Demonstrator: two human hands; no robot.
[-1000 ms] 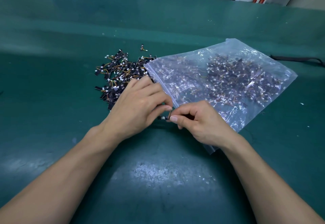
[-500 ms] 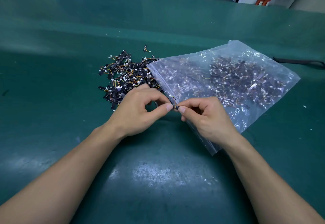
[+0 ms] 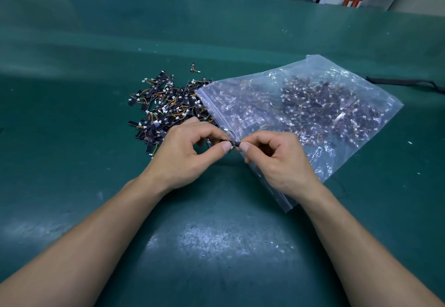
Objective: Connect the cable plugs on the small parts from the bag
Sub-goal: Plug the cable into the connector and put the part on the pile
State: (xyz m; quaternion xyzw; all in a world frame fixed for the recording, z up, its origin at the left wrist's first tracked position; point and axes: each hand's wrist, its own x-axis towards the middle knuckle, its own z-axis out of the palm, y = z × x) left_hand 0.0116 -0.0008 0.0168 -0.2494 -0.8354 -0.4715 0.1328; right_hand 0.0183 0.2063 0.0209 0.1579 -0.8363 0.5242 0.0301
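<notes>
Both hands meet in the middle of the green table mat (image 3: 96,70), each closed to a narrow pinch. The left hand (image 3: 185,150) holds one end of a small black part (image 3: 233,142) between thumb and forefinger, its other fingers curled in behind. The right hand (image 3: 277,159) pinches the other end of the same part the same way, its remaining fingers folded into the palm. The two thumb tips are almost touching. A short orange-and-yellow wire (image 3: 233,134) loops up from the part to a white plug (image 3: 225,129) just beyond the left forefinger. Whether that plug is seated in anything cannot be told.

The held part hangs over the near left edge of a clear plastic bag (image 3: 243,94), which lies flat on the mat to the right. The right wrist lies over the bag's near corner. Inside the bag, a dense heap of the same black parts with white plugs sits toward the far right, and thinner scatter spreads through the rest. Whether its mouth is sealed cannot be told.

A loose pile of parts (image 3: 166,109) lies on the mat, touching the bag's left corner, just beyond the left hand. A black strap (image 3: 404,81) lies at the far right.
</notes>
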